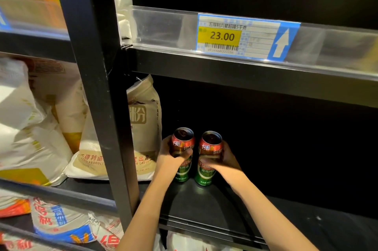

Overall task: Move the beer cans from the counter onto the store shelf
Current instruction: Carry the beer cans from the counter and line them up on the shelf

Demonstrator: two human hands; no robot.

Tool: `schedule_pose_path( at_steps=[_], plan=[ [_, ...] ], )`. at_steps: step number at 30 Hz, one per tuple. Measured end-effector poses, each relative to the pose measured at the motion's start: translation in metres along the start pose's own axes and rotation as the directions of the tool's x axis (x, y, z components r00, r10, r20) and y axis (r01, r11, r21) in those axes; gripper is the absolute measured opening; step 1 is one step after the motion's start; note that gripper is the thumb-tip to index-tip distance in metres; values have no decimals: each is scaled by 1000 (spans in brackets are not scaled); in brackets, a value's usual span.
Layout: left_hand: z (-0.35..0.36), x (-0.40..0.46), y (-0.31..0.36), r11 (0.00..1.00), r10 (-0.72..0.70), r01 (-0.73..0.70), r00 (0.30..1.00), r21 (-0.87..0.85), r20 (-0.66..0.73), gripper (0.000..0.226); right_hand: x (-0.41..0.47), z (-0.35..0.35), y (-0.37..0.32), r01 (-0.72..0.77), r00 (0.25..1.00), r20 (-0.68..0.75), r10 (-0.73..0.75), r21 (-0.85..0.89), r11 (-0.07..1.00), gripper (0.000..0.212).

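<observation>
Green-and-red beer cans stand upright side by side on the black shelf (204, 197): left grip (170, 155) wraps the left can (182, 144), right grip (222, 159) wraps the right can (208, 154).

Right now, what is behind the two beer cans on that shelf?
Behind the left can and right can, held by the left hand and right hand, only dark shelf space shows. The back is too dark to make out.
</observation>
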State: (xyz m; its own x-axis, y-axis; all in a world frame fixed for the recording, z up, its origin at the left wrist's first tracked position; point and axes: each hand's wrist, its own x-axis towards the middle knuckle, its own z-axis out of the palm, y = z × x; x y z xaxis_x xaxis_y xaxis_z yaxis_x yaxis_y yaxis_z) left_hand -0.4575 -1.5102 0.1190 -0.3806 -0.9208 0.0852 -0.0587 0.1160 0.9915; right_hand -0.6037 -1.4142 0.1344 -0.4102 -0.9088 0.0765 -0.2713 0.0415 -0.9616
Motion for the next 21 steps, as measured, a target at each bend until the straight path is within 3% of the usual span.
schedule_pose_path(
  at_steps=[3,7,14,18,21],
  plan=[
    [1,-7,-16,999,-13,12,1000,-35,-12,66,-15,14,29,-55,993,-108,56,13,998,80],
    [3,-22,-47,998,-44,45,998,34,-34,79,-20,27,57,-80,978,-201,61,-87,993,67],
    [8,-17,-61,1000,-6,7,999,29,-37,70,-24,47,73,-44,944,-331,20,-67,997,59],
    [7,-21,-68,1000,-24,24,999,3,-46,52,-23,51,72,-42,929,-371,-2,-112,993,45],
    [9,-22,-66,1000,12,-11,999,16,-43,61,-21,54,70,-46,928,-373,-19,-164,985,45]
  ],
)
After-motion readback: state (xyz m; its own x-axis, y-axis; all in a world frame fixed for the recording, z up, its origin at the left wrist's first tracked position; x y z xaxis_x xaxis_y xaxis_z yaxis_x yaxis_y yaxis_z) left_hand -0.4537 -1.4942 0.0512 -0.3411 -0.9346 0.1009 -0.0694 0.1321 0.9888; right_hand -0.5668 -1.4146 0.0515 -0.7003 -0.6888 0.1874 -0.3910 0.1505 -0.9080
